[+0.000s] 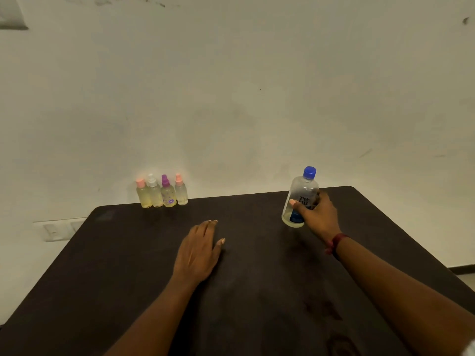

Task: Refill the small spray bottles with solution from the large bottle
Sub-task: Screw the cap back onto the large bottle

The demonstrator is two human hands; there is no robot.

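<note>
Head view: right hand [318,217] has thumb and fingers [298,204] curled round the large bottle [302,194], which stands near the far right corner of the tabletop [257,291], long axis near upright, blue cap [309,172] on, pale solution low in its base; left hand [199,253] lies flat mid-tabletop, fingers straight and together, holding nothing; small spray bottles [162,194], four in a row, stand capped at the far edge toward the left corner, ahead and left of the left fingertips, well apart from the large bottle; the left hand is nearer them.
</note>
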